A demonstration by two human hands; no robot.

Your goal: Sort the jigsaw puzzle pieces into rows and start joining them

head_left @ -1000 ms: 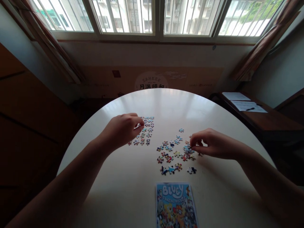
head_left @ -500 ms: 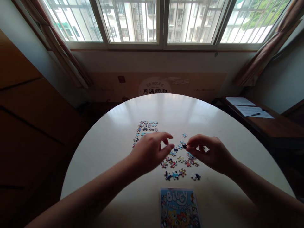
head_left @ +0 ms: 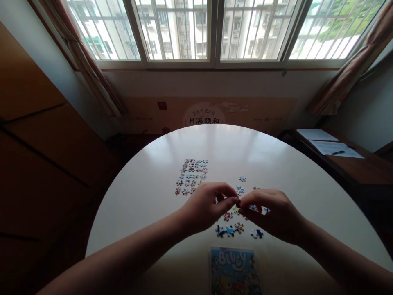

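Now | left hand (head_left: 205, 207), right hand (head_left: 272, 213): both pinching puzzle piece (head_left: 238, 201) | small, dark

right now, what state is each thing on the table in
left hand, fingers pinched on the dark puzzle piece
right hand, fingers pinched on the same piece
dark puzzle piece, gripped from both sides
sorted pieces, flat in rows with gaps
loose pieces, scattered flat by the hands
Bluey picture, flat, face up

My head camera looks forward and down, close over my left grip (head_left: 204, 209) and right grip (head_left: 273, 215), window (head_left: 215, 30) beyond them.
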